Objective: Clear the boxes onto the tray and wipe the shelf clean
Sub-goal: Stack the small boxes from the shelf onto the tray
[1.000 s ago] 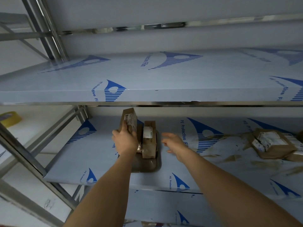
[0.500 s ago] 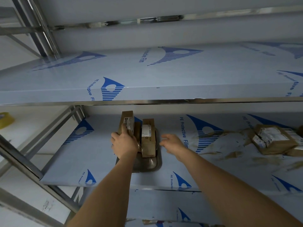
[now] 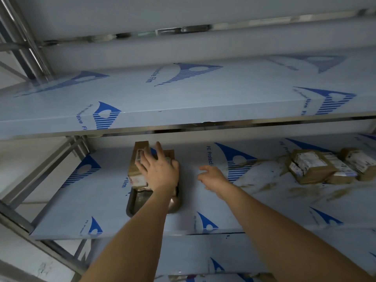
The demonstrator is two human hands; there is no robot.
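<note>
Both hands are out over the middle shelf (image 3: 114,200), a metal rack level covered in pale blue protective film with dark blue logo prints. Left hand (image 3: 159,171): fingers straight and spread, palm down, lying flat across the brown cardboard boxes with white labels (image 3: 136,166) stacked on the tray; no curl round them, so it presses or rests rather than grips. Right hand (image 3: 212,177): just right of the tray, at 3 o'clock from the left hand, fingers loosely bent, holding nothing; whether it touches the film cannot be told.

Dark rectangular metal tray (image 3: 138,202) sits on the shelf at 9 o'clock of the frame centre, its near half bare and reflective, the boxes filling its far half. The left forearm crosses the tray's right side and hides part of it. How many boxes sit on it cannot be told under the hand.

Second group, taped brown cardboard boxes with white printed labels (image 3: 317,166), lies on the same shelf at 3 o'clock, well apart from the tray, not on it. Brown smears and stains (image 3: 301,191) mark the film around and in front of that group.

Upper shelf (image 3: 183,98), same film, overhangs at 12 o'clock. Steel rack uprights (image 3: 22,33) at 10 o'clock.
</note>
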